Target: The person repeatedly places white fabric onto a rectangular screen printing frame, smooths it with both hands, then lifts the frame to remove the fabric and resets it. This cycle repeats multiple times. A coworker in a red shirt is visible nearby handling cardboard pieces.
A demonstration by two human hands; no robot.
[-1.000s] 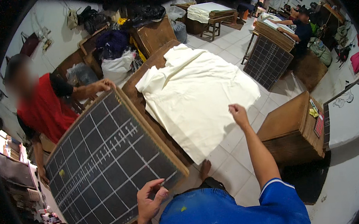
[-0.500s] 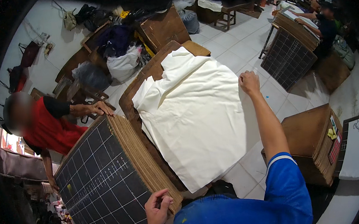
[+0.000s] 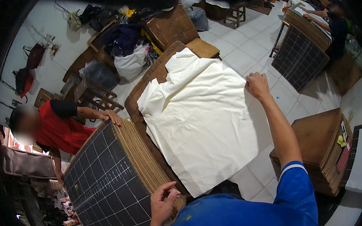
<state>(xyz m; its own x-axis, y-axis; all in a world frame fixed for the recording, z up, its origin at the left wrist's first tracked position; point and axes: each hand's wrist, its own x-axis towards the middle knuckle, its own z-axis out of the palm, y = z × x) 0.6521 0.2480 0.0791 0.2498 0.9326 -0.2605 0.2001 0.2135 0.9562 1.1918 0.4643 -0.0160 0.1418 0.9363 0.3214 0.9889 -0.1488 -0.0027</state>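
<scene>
A large white cloth [image 3: 207,128], rumpled and folded toward its far left, lies over a brown board [image 3: 135,93] before me. At its right edge, my right hand [image 3: 258,86] is closed, fingers pinching the fabric. My left hand [image 3: 163,203] hovers by the near corner of a thick stack of boards [image 3: 138,159], loosely curled with thumb and index finger apart and nothing seen in it. The stack tilts with its black, white-gridded face [image 3: 105,182] to the left. A co-worker in red and black rests one hand [image 3: 112,117] on the stack's far corner.
To the right stands another board stack [image 3: 315,145] with a yellow scrap on it. Farther off, another person works at a gridded stack [image 3: 300,57]. Bags [image 3: 130,66], a stool [image 3: 94,94] and a wooden box [image 3: 172,26] crowd the far left.
My right hand has drawn the cloth's right edge outward, so it reaches farther right. My left hand's fingers have straightened a little. The whole view has shifted slightly.
</scene>
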